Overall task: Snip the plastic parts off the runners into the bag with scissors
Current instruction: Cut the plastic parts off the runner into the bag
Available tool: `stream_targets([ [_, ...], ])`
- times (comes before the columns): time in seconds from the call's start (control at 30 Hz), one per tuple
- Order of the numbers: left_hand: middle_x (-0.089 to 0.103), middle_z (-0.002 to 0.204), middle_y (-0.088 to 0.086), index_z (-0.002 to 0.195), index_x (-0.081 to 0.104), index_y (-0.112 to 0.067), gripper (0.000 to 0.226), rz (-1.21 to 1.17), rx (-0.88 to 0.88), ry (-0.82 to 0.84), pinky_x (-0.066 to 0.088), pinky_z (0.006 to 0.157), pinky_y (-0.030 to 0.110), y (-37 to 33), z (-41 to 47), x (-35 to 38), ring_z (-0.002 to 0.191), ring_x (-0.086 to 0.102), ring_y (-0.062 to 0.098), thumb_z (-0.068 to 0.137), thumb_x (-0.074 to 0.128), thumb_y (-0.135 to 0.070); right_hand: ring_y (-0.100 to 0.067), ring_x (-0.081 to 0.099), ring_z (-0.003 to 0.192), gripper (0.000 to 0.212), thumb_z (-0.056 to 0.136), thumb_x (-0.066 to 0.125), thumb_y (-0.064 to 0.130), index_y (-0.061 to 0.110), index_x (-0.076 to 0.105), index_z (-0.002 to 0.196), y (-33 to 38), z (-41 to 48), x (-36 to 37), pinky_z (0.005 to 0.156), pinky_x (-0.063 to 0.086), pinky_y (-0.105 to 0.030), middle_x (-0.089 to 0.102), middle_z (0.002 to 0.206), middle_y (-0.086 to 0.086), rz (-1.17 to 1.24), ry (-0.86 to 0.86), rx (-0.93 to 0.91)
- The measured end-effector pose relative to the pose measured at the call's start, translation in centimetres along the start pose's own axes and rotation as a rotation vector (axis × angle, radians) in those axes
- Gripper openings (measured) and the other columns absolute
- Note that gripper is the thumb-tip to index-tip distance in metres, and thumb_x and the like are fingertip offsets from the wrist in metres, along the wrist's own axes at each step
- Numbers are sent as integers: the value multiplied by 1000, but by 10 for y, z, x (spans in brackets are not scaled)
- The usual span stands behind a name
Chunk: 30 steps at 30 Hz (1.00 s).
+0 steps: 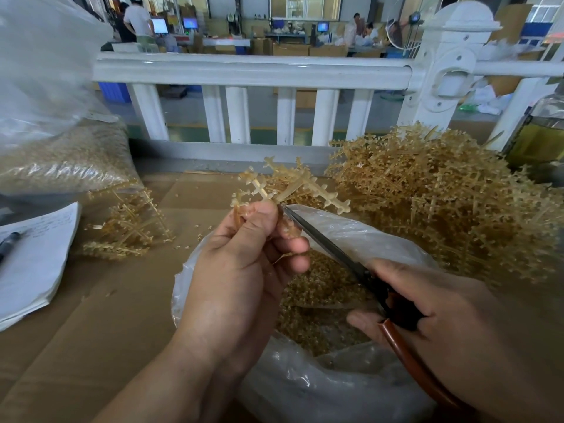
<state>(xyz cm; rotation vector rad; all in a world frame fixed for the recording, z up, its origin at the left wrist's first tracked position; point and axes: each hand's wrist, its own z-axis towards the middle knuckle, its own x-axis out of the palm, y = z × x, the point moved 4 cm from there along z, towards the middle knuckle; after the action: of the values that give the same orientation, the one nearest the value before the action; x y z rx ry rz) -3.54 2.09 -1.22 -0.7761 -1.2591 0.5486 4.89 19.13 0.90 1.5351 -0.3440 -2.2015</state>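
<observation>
Tan branchy runner (293,184) is up over the open clear bag (351,230), loaded with little snipped parts (317,288). Dark scissors (332,248) tip right at its stem. Big runner pile (442,203) on the right.

amber runners (293,186), clear bag (360,233), brown-handled scissors (345,257)

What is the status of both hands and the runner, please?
Left hand grips runner near bag. Right hand holds scissors, tips at runner. No obstruction seen.
</observation>
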Motion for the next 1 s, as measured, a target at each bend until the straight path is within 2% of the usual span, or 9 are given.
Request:
stream_targets([
  [0.1, 61, 69, 6, 73, 68, -18, 20, 21, -4, 16, 52, 52, 25, -1, 0, 1, 62, 61, 15, 92, 63, -24, 1, 65, 74, 54, 77, 56, 70, 38, 66, 119, 1, 1, -4, 59, 50, -17, 71, 90, 19, 2, -41, -32],
  [0.27, 60, 68, 9, 75, 65, -14, 18, 49, 5, 37, 52, 53, 25, -2, 1, 2, 60, 60, 16, 89, 63, -25, -1, 66, 69, 58, 77, 56, 69, 32, 70, 118, 2, 1, -6, 56, 52, -23, 73, 90, 14, -20, -66, -55],
  [0.47, 60, 66, 10, 74, 64, -13, 18, 83, 34, 34, 52, 53, 24, -5, 1, 3, 58, 59, 17, 88, 63, -25, -3, 70, 74, 65, 76, 57, 68, 22, 73, 118, 0, 1, -7, 63, 57, -26, 75, 95, 9, -27, -96, -68],
  [0.57, 60, 67, 10, 73, 64, -14, 18, 91, 36, 33, 52, 53, 24, -5, 0, 3, 58, 59, 17, 88, 63, -25, -5, 71, 72, 59, 76, 57, 69, 28, 72, 116, -2, 1, -8, 57, 58, -30, 75, 92, 9, -21, -88, -67],
  [0.7, 59, 66, 10, 73, 64, -14, 18, 94, 45, 26, 51, 52, 24, -5, 0, 4, 58, 58, 16, 88, 62, -24, -7, 71, 70, 60, 77, 57, 71, 34, 56, 124, -2, 2, -9, 55, 60, -34, 74, 88, 10, -18, -70, -71],
  [0.87, 59, 70, 11, 80, 61, -10, 16, 82, 37, 29, 52, 52, 23, -5, -1, 3, 60, 59, 16, 88, 62, -24, -4, 69, 68, 57, 76, 54, 73, 39, 53, 122, 1, 1, -11, 53, 58, -31, 72, 83, 13, -31, -33, -48],
  [1.0, 61, 70, 8, 73, 67, -17, 16, 62, 29, 32, 52, 52, 23, -4, 0, 3, 61, 61, 15, 87, 64, -25, 0, 67, 68, 58, 74, 52, 75, 43, 50, 123, 3, 2, -11, 52, 54, -27, 70, 80, 17, -43, -7, -14],
])
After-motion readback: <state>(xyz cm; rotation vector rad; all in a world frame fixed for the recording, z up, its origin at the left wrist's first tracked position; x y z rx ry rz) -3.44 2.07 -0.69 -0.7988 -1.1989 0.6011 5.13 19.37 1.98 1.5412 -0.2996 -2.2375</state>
